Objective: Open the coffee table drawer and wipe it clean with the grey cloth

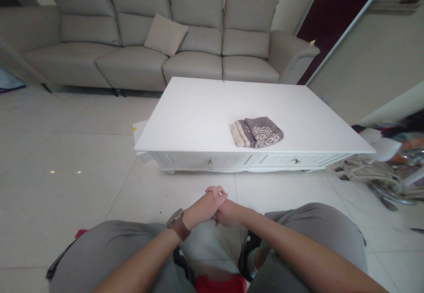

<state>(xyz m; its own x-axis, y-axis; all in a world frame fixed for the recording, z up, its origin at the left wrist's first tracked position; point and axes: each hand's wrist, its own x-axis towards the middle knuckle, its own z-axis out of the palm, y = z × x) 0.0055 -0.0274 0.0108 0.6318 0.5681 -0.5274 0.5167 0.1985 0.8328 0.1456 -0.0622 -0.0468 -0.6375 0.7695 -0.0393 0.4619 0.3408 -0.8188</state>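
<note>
My left hand (203,207), with a brown-strapped watch (179,224) on its wrist, is clasped with my right hand (229,212) in front of my knees. The fingers of both hands are folded around each other, and no object shows between them. Beyond them, a folded grey and cream patterned towel (261,132) lies near the front edge of a white table (195,116). Neither hand touches the towel or the table.
A grey sofa (195,65) with a beige cushion (165,34) stands behind the table. Piled items with beige fabric (367,171) lie on the floor at the right. Something red (220,284) is on the floor between my feet.
</note>
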